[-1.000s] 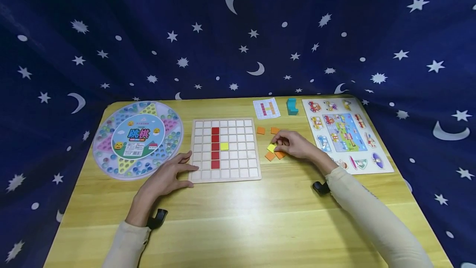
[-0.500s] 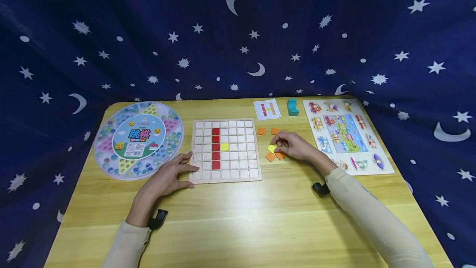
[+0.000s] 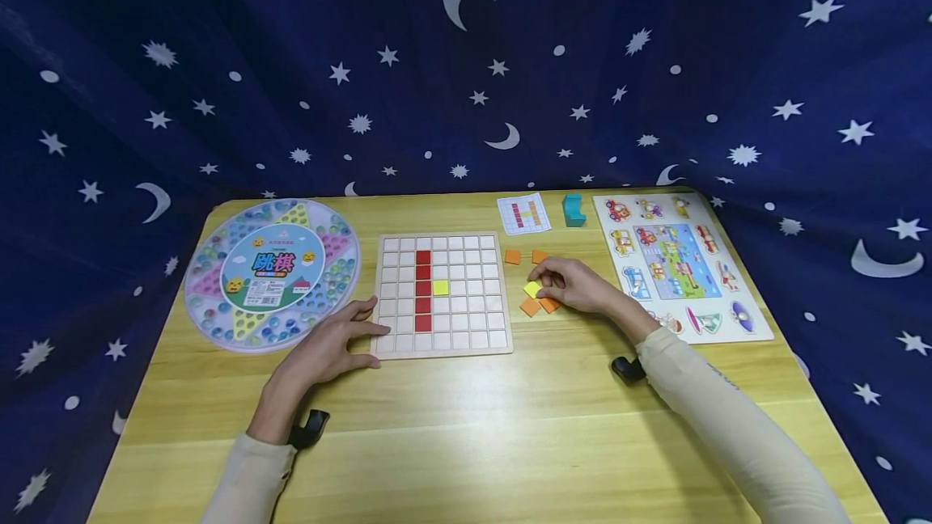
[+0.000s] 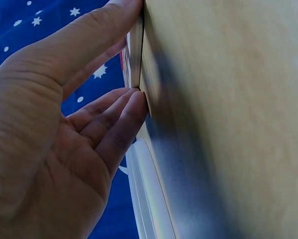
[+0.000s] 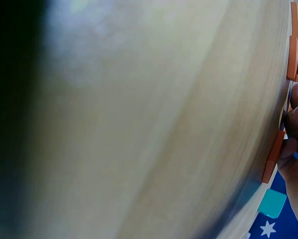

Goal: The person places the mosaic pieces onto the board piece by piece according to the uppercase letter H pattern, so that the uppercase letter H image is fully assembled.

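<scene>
A wooden grid board [image 3: 473,352] lies in the middle of the table, bearing a column of several red tiles [image 3: 423,288] and one yellow tile [image 3: 440,288] beside them. My left hand [image 3: 324,350] rests at its near left corner, fingers spread, fingertips against the edge and on the rim. To the right of the board, my right hand [image 3: 578,285] pinches another yellow tile [image 3: 533,289] between thumb and fingers, low over loose orange tiles [image 3: 530,307]. In the right wrist view, orange tiles [image 5: 273,157] stand out around the curled fingers; the yellow tile is hidden there.
Behind the tiles are a pattern card [image 3: 523,213] and a teal block [image 3: 574,210]. A round Chinese checkers box [image 3: 273,275] stands left of the board, near the left hand. A picture puzzle board [image 3: 680,265] lies at the right, by the right wrist.
</scene>
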Demonstrator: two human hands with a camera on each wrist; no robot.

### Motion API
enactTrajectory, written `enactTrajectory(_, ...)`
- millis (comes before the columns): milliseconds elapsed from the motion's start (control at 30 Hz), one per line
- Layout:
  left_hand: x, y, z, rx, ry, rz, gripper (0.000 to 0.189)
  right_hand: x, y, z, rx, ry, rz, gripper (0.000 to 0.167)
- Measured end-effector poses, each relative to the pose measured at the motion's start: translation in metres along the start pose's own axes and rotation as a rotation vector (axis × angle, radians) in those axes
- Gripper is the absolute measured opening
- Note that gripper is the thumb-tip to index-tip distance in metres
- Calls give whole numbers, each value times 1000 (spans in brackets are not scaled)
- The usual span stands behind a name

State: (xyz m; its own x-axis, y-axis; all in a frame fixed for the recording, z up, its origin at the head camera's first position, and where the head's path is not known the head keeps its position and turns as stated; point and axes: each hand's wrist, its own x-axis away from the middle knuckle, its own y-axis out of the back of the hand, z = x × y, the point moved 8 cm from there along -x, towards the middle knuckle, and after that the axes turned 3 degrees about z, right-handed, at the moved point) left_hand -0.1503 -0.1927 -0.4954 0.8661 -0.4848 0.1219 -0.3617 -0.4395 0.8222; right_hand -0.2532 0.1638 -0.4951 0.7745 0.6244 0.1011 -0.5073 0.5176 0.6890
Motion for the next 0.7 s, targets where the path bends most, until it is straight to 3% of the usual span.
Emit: enactTrajectory(700,0,0,1,10,1,-2,49,-5,-1,-1,49,-14,12,25)
